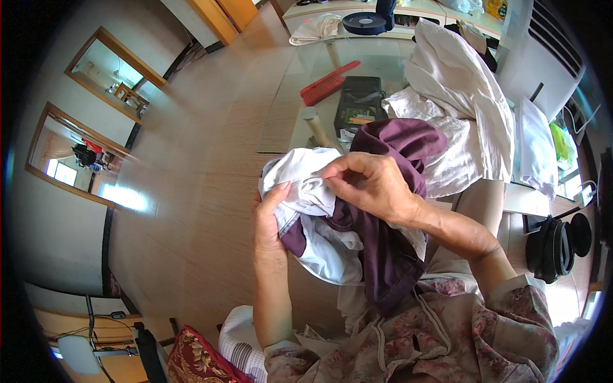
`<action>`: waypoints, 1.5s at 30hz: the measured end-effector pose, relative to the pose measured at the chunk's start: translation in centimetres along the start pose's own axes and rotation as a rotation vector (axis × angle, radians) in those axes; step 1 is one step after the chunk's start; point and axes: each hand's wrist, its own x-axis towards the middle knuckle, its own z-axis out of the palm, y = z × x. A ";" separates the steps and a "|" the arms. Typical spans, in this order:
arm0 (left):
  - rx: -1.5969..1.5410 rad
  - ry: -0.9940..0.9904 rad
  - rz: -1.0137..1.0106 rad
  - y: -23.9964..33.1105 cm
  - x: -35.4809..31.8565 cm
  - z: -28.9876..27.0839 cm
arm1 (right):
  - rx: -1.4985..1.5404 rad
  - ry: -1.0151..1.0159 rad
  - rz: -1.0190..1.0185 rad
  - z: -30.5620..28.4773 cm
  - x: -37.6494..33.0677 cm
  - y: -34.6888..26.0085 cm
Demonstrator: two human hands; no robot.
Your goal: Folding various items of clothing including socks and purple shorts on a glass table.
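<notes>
A purple and white garment (389, 268) lies bunched over my lap, its white fabric (303, 172) turned up in front of me. My left hand (268, 214) grips the left edge of this cloth, thumb on top and fingers hidden behind it. Right at the white fabric, my right hand (380, 188) is closed in a pinch, thumb against forefinger. Whatever sits between those fingertips is too small to make out. Purple folds of the garment hang below and behind the right hand.
Beyond the garment stands a glass table (287, 121) bearing a red brush (329, 83) and a black box (361, 96) of small items. White cloth (456, 96) drapes over its right side. A black round container (550, 249) is at right; a red patterned cushion (198, 354) lies lower left.
</notes>
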 end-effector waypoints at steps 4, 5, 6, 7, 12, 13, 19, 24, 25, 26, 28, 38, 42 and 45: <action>-0.089 0.022 -0.038 -0.1 0.3 -0.6 | 0.435 -0.046 0.221 -1.7 -0.2 0.8; -0.103 0.037 -0.065 -0.1 0.3 -0.7 | 0.736 -0.095 0.394 -2.5 -0.1 0.8; -0.113 0.026 -0.063 -0.2 0.3 -0.7 | 0.954 -0.128 0.463 -3.4 0.1 0.7; -0.157 0.028 -0.068 -0.2 0.3 -0.6 | 1.065 -0.087 0.381 -4.0 0.2 0.5; -0.011 0.082 0.030 -0.6 -0.6 1.2 | 0.337 -0.210 -0.133 -5.0 -0.5 -2.4; 0.049 0.133 -0.041 -0.4 -0.8 1.6 | 0.152 -0.273 -0.323 -4.7 0.1 -2.8; 0.128 0.017 0.163 -0.1 -2.6 3.3 | -0.407 -0.108 -0.376 -1.0 0.5 -4.3; 0.163 0.011 0.168 0.1 -2.8 3.0 | -0.460 -0.177 -0.206 -1.0 -0.4 -4.2; 0.177 0.002 0.147 0.1 -2.8 3.0 | -0.470 -0.207 -0.201 -1.0 -0.5 -4.1; 0.134 -0.013 0.141 0.0 -2.8 3.1 | -0.433 -0.226 -0.183 -1.1 -0.5 -3.9; 0.120 0.012 0.146 -0.1 -2.8 3.2 | -0.431 -0.250 -0.181 -1.2 -0.7 -3.7; 0.189 0.028 0.253 -0.7 -3.5 3.9 | -0.367 -0.384 -0.138 -0.3 -1.8 -2.9; 0.230 0.000 0.272 -1.2 -3.8 4.3 | -0.294 -0.424 -0.067 -0.5 -1.7 -2.4; 0.271 -0.030 0.271 -1.5 -3.9 4.4 | -0.257 -0.475 -0.043 -0.6 -1.6 -1.9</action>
